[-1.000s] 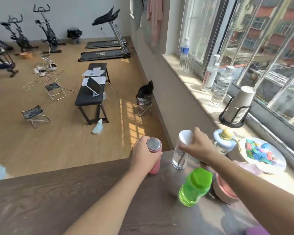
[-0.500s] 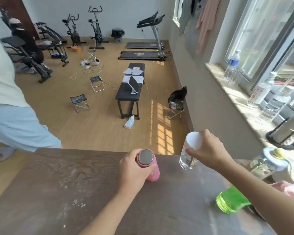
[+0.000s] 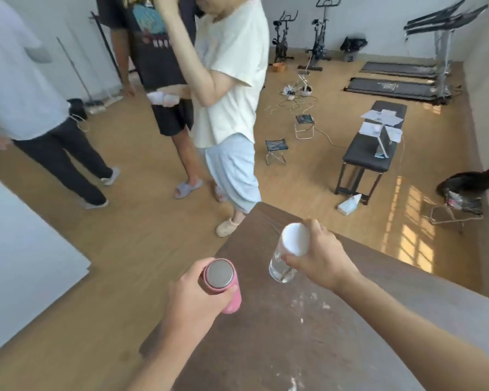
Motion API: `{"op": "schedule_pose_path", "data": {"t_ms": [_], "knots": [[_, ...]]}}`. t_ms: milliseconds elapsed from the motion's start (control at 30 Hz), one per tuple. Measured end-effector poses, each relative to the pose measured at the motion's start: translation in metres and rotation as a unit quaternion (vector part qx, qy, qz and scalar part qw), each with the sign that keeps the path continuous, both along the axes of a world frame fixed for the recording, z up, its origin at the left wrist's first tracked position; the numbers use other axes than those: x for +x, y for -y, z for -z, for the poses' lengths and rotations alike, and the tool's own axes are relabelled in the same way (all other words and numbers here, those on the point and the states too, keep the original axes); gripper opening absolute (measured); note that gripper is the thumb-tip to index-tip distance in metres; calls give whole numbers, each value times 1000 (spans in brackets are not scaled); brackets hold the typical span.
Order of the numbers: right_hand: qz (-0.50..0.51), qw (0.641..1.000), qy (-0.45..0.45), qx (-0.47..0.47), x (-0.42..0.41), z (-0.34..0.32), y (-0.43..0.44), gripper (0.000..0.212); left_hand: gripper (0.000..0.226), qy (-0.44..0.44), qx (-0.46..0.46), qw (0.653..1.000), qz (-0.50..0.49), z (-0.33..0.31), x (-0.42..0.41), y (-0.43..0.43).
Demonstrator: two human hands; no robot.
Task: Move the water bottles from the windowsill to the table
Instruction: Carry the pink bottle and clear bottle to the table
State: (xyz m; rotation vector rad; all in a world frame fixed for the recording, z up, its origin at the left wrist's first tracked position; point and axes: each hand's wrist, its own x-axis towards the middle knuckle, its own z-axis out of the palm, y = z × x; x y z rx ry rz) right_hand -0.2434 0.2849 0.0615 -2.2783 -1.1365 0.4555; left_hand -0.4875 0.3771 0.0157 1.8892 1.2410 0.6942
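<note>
Water bottles are in both of the person's hands, over the dark wooden table (image 3: 336,334). The left hand (image 3: 192,303) is wrapped around a pink bottle (image 3: 223,283) with a round silver lid; the fingers curl around its upper body just below the lid, and the bottle stands roughly upright near the table's left edge. Whether its base touches the tabletop cannot be told, since the hand hides part of it.

The right hand (image 3: 319,258) grips a clear bottle (image 3: 287,255) with a white cap — the thumb and fingers close around the neck just under the cap, and the transparent body tilts down toward the table with a little water visible at the bottom. It sits just to the right of the pink bottle, the two apart from each other. Its base looks close to the wood, though contact is not clear.

The tabletop shows pale smudges and white flecks between the two forearms.

Beyond the table's far corner, on the light wooden floor, stand three other people: one in a cream T-shirt (image 3: 232,80) and pale blue shorts nearest the table, one in a dark printed shirt (image 3: 153,43) behind, and one in a white top (image 3: 14,74) with black trousers at the left edge. Further back — a black bench (image 3: 370,150) with papers and a propped tablet, two small folding stools (image 3: 277,149), exercise bikes (image 3: 319,32) against the wall, and a treadmill (image 3: 407,77) at the right. A tissue box (image 3: 349,204) lies by the bench's foot.
</note>
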Motion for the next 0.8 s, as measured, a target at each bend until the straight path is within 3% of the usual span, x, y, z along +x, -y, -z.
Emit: {"op": "schedule_pose_path", "data": {"t_ms": [300, 533, 800], "knots": [[-138, 990, -25, -31, -148, 16, -105, 64, 49, -8, -59, 990, -126, 20, -150, -23], [-154, 982, 9, -106, -172, 40, -115, 63, 45, -2, -71, 990, -124, 33, -163, -19], [-150, 982, 18, -110, -163, 47, -117, 65, 46, -15, -83, 991, -103, 40, -139, -17]]}}
